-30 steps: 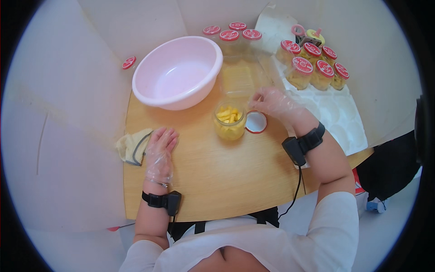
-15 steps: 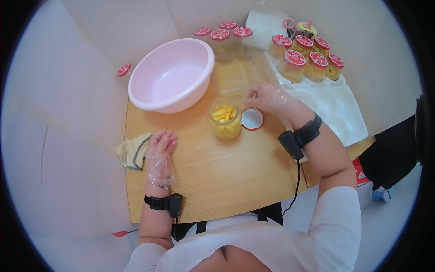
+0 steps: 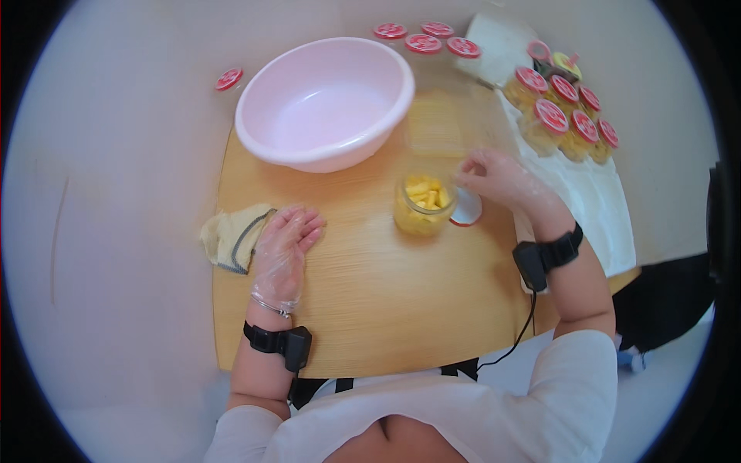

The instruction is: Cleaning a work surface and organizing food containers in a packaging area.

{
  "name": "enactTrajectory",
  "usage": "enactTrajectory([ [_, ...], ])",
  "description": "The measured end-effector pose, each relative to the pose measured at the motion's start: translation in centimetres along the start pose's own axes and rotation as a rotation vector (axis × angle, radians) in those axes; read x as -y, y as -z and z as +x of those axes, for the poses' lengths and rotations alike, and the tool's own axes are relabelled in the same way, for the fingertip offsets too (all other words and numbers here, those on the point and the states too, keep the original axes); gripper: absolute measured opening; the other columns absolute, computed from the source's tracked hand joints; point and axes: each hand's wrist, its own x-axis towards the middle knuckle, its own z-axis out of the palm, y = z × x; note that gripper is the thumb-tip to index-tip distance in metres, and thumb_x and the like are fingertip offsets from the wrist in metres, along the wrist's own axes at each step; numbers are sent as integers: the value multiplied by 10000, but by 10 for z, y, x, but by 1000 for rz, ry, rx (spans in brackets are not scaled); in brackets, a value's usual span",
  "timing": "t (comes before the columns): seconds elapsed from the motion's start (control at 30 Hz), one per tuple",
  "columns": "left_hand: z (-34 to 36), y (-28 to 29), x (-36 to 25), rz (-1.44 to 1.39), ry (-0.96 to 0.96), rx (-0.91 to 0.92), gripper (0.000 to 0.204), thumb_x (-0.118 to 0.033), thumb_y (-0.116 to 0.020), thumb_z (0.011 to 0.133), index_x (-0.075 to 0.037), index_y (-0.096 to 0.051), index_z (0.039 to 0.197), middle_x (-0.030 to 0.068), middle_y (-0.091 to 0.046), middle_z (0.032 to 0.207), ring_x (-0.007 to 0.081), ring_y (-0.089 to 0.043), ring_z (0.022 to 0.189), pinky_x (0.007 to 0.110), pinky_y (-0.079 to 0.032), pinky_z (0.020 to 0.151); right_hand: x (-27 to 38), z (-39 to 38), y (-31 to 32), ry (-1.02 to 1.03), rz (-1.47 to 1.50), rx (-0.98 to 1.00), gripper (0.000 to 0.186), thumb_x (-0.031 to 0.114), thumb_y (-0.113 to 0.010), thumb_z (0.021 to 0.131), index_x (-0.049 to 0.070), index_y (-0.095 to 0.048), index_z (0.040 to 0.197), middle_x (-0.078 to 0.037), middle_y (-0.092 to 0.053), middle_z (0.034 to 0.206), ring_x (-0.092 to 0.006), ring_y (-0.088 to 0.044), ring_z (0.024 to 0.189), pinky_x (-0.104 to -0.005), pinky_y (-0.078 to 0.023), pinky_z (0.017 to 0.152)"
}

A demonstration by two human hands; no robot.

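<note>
An open glass jar [image 3: 421, 224] stands on the table, holding yellow fruit pieces [image 3: 429, 193] cut into chunks. Beside it lies a jar lid [image 3: 468, 211], pale inner side up with a red rim. My right hand [image 3: 502, 179], in a clear plastic glove, hovers just over the lid's far edge, right of the jar's mouth. Its fingers are bent and pinched together; whatever may be between them cannot be made out. My left hand [image 3: 283, 251], gloved too, rests on the table with loosely stretched fingers, holding nothing. It touches or lies close to a cream cloth [image 3: 235, 235] with a grey edge.
A large pink basin [image 3: 255, 143] fills the far left. Behind the jar is a clear plastic box [image 3: 436, 131] with yellowish contents. Red-lidded jars [image 3: 550, 117] of fruit stand on a white moulded tray [image 3: 590, 204] at right. More red-lidded jars [image 3: 423, 44] stand at the back.
The whole view has shifted, so the table's things sit farther right. My right hand has come slightly nearer and now partly covers the lid. My left hand stays by the cloth.
</note>
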Motion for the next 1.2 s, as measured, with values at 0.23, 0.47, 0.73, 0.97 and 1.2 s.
enactTrajectory([
  [0.23, 3, 4, -7, -95, 71, 59, 198, -129, -581, 974, -11, -539, 1127, 135, -614, 1091, 232, -624, 1019, 346, -508, 915, -10, -5, -6, 35, 111, -17, 247, 226, -719, 845, 19, -676, 973, -46, -616, 747, -138, -584, 692, -297, -492, 635],
  [0.47, 3, 13, -3, -131, 80, 56, 221, -152, -595, 973, -6, -537, 1128, 139, -614, 1101, 233, -620, 1032, 341, -506, 919, -13, -1, -12, 18, 238, 19, 214, 152, -713, 850, 11, -668, 1005, -15, -609, 755, -94, -560, 705, -265, -483, 645],
  [0.73, 4, 7, -2, -102, 69, 41, 212, -141, -570, 978, -8, -545, 1142, 153, -624, 1106, 245, -629, 1023, 356, -509, 914, -8, -7, -7, 36, 295, -8, 196, 170, -686, 896, 0, -661, 991, -5, -615, 793, -83, -557, 735, -248, -477, 680],
  [0.97, 7, 9, -3, -151, 86, 93, 199, -135, -560, 977, -19, -552, 1139, 145, -636, 1097, 246, -633, 1022, 356, -514, 901, 2, 1, 7, -121, 962, -45, 554, 477, -520, 988, -47, -586, 1154, -130, -665, 998, -187, -650, 903, -299, -529, 815],
  [1.2, 4, 7, -5, -127, 92, 42, 176, -118, -564, 975, -28, -557, 1125, 117, -647, 1056, 229, -642, 986, 345, -518, 882, 9, -3, 16, -39, 1550, 170, 1106, 863, -241, 811, -25, -319, 1467, -279, -456, 1409, -337, -490, 1297, -417, -434, 1051],
])
